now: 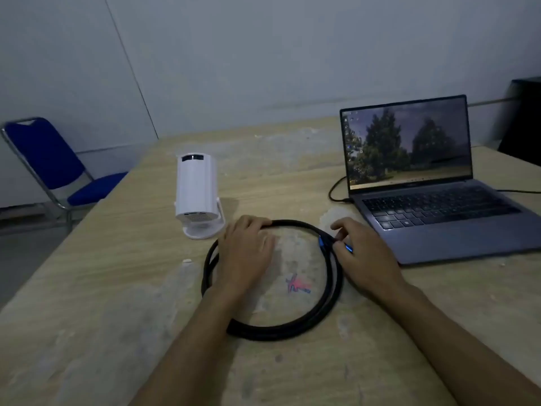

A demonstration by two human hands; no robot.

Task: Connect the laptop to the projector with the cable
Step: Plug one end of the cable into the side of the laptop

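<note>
A black cable point(281, 329) lies coiled in a loop on the wooden table point(117, 288), with blue-tipped plugs at its right side. My left hand point(246, 253) rests flat on the coil's upper left, fingers spread over the cable. My right hand point(366, 259) pinches a blue plug point(348, 248) between thumb and fingers. A white projector point(196, 191) on a round stand sits just behind the coil to the left. The grey laptop point(433, 200) stands open at the right, screen lit with a tree wallpaper.
A thin black cord point(336, 191) is plugged into the laptop's left side, and another cord point(521, 191) runs off to its right. A blue folding chair point(55, 168) stands beyond the table's left edge. A red and blue scribble point(297, 284) marks the table inside the coil.
</note>
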